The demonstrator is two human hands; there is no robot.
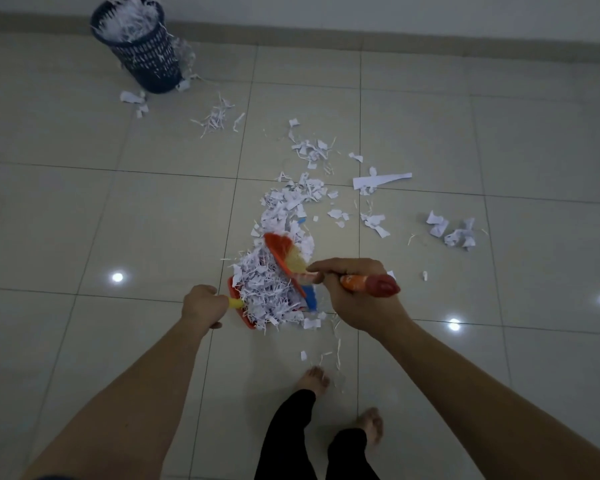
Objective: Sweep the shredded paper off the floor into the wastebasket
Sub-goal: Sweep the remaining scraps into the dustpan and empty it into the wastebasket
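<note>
Tiled floor | light, springy shreds heaped on dustpan, bin far beyond | left hand grips its handle, right hand clamps brush | carry level or shreds spill

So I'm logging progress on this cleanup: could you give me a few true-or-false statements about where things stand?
1. The dark perforated plastic wastebasket is empty. False: shredded paper fills it to the rim.
2. The left hand holds the orange plastic dustpan by its handle. True.
3. The dustpan carries no paper. False: a heap of white shredded paper sits on it.
4. The right hand has its grip on the orange hand brush. True.
5. Scraps of white torn paper lie on the pale tiled floor. True.
</note>
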